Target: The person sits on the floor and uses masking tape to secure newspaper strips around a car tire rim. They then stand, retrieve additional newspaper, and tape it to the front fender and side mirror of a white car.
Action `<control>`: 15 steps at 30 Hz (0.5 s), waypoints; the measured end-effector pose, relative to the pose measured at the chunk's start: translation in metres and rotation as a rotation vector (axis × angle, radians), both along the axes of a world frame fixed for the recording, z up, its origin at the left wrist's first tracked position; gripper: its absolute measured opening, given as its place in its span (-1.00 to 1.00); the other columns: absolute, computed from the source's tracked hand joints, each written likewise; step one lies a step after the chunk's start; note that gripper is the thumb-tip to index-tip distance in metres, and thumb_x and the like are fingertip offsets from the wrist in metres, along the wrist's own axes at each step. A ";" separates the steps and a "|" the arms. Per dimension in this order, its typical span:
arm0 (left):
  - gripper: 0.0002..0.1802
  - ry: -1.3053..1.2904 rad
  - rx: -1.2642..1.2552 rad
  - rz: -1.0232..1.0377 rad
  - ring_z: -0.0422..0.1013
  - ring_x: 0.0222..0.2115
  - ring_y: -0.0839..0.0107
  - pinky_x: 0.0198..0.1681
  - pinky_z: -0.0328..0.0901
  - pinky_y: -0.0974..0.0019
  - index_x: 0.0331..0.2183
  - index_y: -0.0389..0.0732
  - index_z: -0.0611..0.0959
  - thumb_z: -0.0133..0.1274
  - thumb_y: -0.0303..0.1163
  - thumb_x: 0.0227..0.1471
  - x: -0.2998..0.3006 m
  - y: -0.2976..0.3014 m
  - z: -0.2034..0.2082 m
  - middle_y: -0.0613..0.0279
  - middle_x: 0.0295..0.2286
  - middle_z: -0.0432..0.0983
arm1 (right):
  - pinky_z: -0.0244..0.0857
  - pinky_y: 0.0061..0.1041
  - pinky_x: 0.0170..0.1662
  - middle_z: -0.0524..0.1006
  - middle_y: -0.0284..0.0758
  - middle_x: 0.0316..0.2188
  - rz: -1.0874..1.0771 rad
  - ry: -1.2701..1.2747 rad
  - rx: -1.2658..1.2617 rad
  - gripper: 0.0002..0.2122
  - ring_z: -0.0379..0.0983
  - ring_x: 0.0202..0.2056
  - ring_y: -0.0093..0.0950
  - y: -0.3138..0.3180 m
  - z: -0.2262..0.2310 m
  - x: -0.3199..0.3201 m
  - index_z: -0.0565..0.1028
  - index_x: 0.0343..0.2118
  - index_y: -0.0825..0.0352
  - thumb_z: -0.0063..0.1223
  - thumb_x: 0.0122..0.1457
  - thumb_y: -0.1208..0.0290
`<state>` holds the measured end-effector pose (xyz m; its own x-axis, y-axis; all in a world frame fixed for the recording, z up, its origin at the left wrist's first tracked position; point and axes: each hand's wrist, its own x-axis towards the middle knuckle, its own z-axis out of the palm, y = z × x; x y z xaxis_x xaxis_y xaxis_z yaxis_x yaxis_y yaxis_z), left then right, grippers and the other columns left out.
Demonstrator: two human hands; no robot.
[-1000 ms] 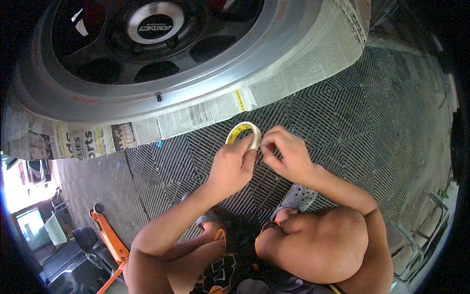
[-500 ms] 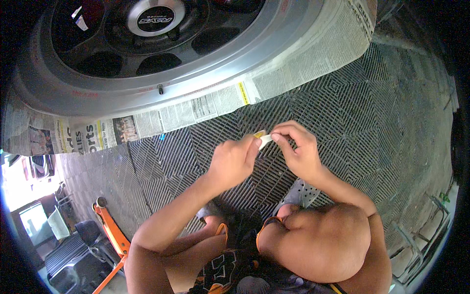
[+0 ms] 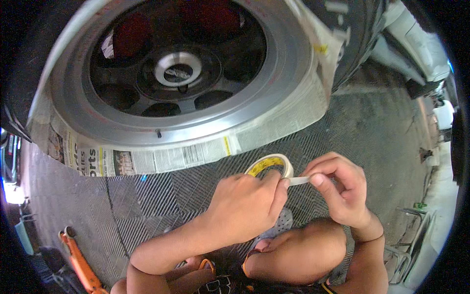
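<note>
Just below and right of the frame's centre, your left hand [image 3: 245,208] grips the tape roll [image 3: 268,162], and its short strip [image 3: 298,181] runs nearly level rightward into your right hand's [image 3: 345,188] pinching thumb and finger.

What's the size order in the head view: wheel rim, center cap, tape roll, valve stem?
Wheel rim
Center cap and tape roll: too alike to rank; left hand partly hides the roll
Valve stem

Masking tape roll [image 3: 270,160], 1: cream-white ring, yellow core with dark print; tilted, gripped at its lower edge in the left hand [image 3: 245,206]. Pale strip [image 3: 299,181], 1: partly unwound, straight, end pinched in the right hand [image 3: 342,188].
</note>
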<state>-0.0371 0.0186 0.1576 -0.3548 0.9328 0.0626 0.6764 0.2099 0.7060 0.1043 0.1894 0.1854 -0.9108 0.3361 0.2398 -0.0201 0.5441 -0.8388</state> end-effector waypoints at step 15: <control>-0.83 -0.052 0.720 0.117 0.43 -0.66 0.01 -0.53 0.31 0.00 -0.48 -0.24 0.46 0.06 -0.43 0.11 -0.024 -0.033 0.014 0.04 -0.69 0.43 | 0.46 -0.47 -0.15 0.60 -0.09 -0.27 -0.213 0.168 0.450 -0.83 0.56 -0.28 -0.39 -0.078 0.060 -0.027 0.46 -0.25 0.45 0.21 0.14 0.71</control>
<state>-0.0614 -0.0144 0.1718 -0.4692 0.6224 0.6265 0.6398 -0.2494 0.7270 0.0778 0.1113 0.2456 -0.7702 0.3399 0.5397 0.0161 0.8563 -0.5163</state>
